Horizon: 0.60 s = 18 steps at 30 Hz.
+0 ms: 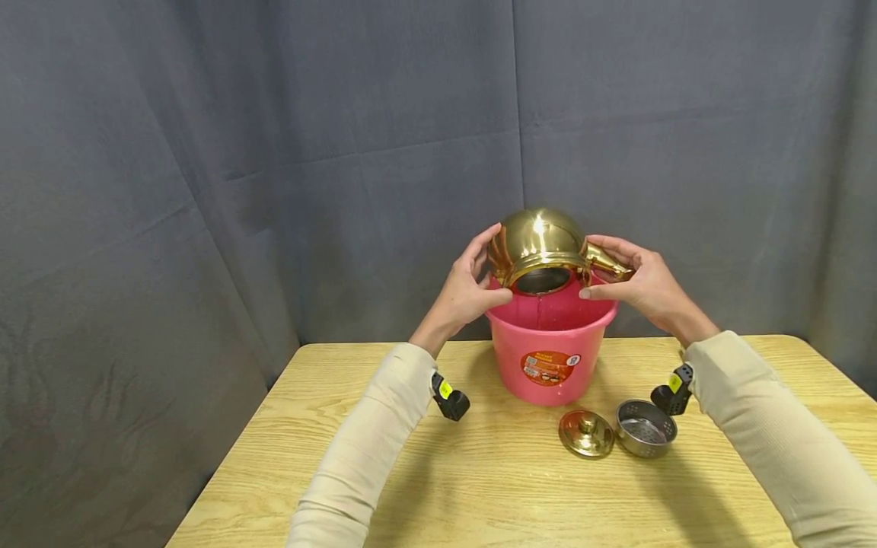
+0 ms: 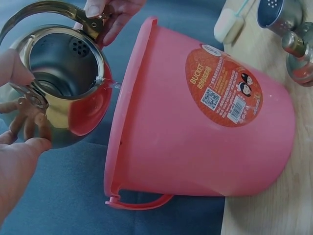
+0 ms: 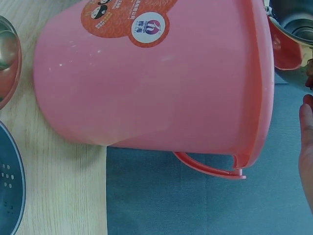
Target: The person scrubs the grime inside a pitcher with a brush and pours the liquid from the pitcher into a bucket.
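Note:
A shiny gold kettle (image 1: 541, 236), without its lid, is tipped over a pink bucket (image 1: 541, 358), its round mouth facing down toward me. From the mouth's edge a thin stream of water (image 2: 111, 84) runs into the bucket. My left hand (image 1: 466, 285) grips the kettle's left side, thumb near the mouth. On the other side, my right hand (image 1: 644, 285) holds it around the spout (image 1: 606, 261). In the left wrist view the kettle's steel inside (image 2: 63, 66) shows, along with its curved handle (image 2: 49, 7). The right wrist view catches only part of the right hand.
A gold lid (image 1: 586, 434) lies on the wooden table (image 1: 329, 449) in front of the bucket. Right beside it stands a perforated steel strainer (image 1: 646, 430). A white sponge-headed brush (image 2: 229, 25) lies near the bucket. A grey curtain (image 1: 411, 152) hangs behind the table.

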Each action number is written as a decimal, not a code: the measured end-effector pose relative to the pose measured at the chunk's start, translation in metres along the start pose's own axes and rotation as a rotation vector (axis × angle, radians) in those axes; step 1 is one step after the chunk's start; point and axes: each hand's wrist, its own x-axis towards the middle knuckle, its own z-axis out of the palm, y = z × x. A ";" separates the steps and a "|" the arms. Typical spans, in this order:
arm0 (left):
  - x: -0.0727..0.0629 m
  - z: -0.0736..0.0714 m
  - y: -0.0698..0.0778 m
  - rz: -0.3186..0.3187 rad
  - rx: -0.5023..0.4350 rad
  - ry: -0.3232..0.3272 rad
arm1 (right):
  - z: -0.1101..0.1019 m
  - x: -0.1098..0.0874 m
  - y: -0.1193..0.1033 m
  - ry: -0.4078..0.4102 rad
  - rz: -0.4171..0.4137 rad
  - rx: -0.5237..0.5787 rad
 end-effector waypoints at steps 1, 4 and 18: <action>0.000 0.000 0.000 0.003 0.000 0.000 | 0.000 0.000 0.000 0.001 -0.005 -0.007; 0.000 0.000 0.000 0.016 0.001 -0.002 | -0.001 0.000 0.002 0.002 -0.016 -0.013; 0.000 0.002 -0.001 0.034 0.025 -0.006 | -0.002 -0.003 0.003 0.013 -0.021 -0.055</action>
